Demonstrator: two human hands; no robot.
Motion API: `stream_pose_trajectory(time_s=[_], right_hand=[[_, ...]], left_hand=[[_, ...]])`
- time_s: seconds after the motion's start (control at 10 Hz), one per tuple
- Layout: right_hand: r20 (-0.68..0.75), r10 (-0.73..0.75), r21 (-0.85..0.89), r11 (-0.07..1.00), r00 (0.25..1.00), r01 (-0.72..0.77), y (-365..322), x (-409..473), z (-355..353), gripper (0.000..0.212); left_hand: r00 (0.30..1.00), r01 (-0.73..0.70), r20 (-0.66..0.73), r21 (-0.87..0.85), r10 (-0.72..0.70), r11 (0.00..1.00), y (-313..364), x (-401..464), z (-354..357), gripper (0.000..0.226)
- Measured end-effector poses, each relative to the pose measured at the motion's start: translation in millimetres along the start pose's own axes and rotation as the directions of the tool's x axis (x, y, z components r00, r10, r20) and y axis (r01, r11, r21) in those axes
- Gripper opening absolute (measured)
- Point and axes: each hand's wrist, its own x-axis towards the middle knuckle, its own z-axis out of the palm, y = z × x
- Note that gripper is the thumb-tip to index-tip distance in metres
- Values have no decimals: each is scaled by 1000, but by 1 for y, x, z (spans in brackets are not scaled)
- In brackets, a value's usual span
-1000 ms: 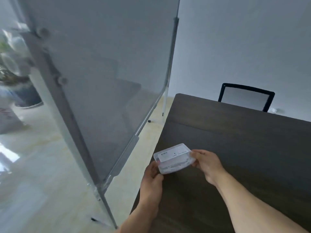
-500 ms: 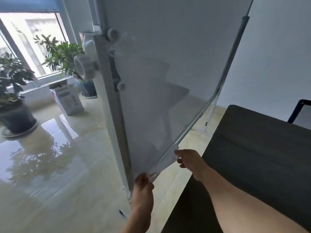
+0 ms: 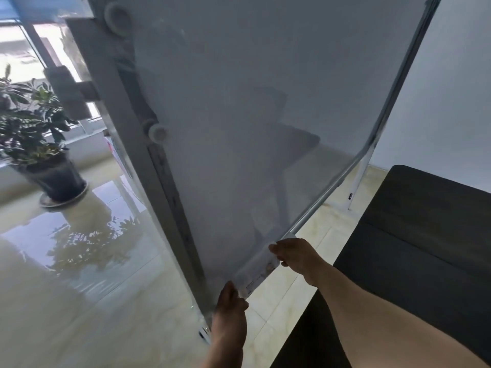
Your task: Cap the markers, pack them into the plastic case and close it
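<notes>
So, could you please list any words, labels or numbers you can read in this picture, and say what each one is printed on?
None can be read.
Plastic case, held between the left hand and right hand: a white label with small dark print, too small and blurred to read.
Box on the floor behind the whiteboard: red markings, mostly hidden and blurred, unreadable.
</notes>
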Motion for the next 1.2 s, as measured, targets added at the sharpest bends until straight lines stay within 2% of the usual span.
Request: stream_pose_trajectory(time_s=[0.1, 0.2, 0.5, 0.7, 1.0, 1.2], right_hand=[[29, -37, -68, 997, 999, 39, 6, 10, 3, 39], [40, -19, -24, 1000, 999, 20, 14, 18, 5, 38], [69, -127, -193, 972, 990, 138, 23, 31, 9, 39], [61, -151, -211, 964, 987, 161, 29, 38, 14, 44], [27, -49, -17, 999, 998, 49, 40, 30, 12, 47], [-26, 22, 127, 992, 999, -18, 32, 17, 14, 34]], left_hand=[[999, 0, 46, 20, -1, 1000, -8, 4, 1, 45], [996, 59, 61, 0, -59, 998, -13, 8, -1, 54], [999, 47, 14, -32, -47, 998, -22, 30, 10, 56], [997, 70, 52, -99, -65, 993, -20, 30, 11, 63], [997, 71, 38, -118, -67, 990, -28, 33, 7, 63], [997, 72, 24, -114, -70, 991, -21, 28, 2, 62]])
